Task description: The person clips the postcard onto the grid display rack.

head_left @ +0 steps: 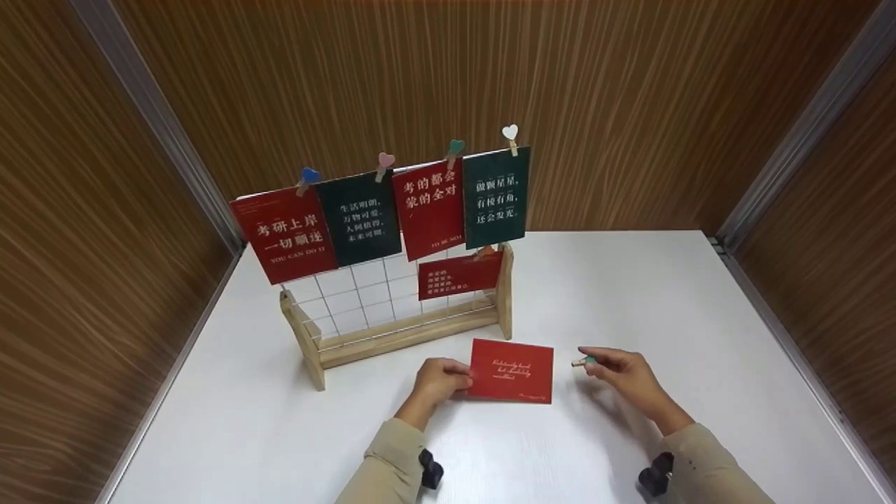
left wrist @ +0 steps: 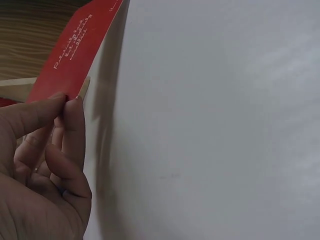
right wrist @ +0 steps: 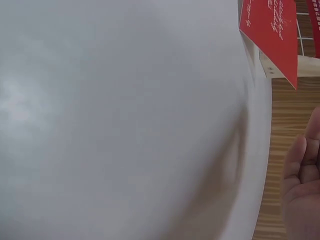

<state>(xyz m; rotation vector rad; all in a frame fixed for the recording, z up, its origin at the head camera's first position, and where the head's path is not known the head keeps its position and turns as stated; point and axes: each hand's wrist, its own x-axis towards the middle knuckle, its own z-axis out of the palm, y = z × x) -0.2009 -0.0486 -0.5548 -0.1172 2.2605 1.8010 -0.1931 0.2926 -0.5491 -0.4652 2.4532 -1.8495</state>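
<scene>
My left hand [head_left: 437,383] pinches the left edge of a red card [head_left: 511,371] with white script writing. In the left wrist view, the thumb and a fingertip of that hand meet at the card's [left wrist: 75,45] edge. To the right of the card, apart from it, my right hand [head_left: 630,378] pinches a small wooden clothespin [head_left: 579,362] with a green piece on it. The right wrist view shows only part of the right hand [right wrist: 302,175], and the clothespin is out of that view. Behind both hands stands a wire grid rack [head_left: 374,294] with a wooden base.
Red and green cards hang along the rack's top under heart clothespins: blue [head_left: 309,176], pink [head_left: 386,161], green [head_left: 456,148] and white [head_left: 510,133]. A smaller red card [head_left: 458,276] hangs lower right. The white table [head_left: 616,294] meets wood-grain walls [head_left: 448,77].
</scene>
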